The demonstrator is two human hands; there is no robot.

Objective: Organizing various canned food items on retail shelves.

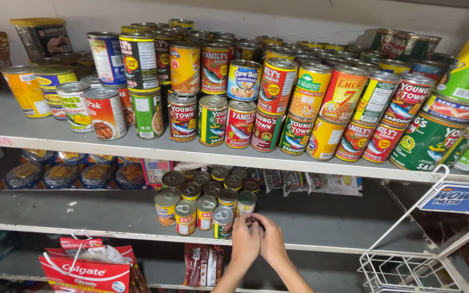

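Left hand: reaches up from 6 o'clock to the front edge of the middle shelf, fingers curled close together, fingertips at a small can; whether it grips the can I cannot tell.
Right hand: pressed beside the left hand, thumb side touching it, fingers bent narrow toward the same spot; no clear hold shows.
Small can: green label, upright, at the right end of a cluster of cans, just at 12 o'clock of the fingertips.
Can cluster: short cans with ring-pull lids, packed touching in rows on the middle shelf, at 11 o'clock of the hands.
Top shelf: crowded with taller tins, many stacked two high, red, green and yellow labels.
Wire rack: white, at 3 o'clock of the hands, well apart.
Red box: on the bottom shelf, at 9 o'clock.
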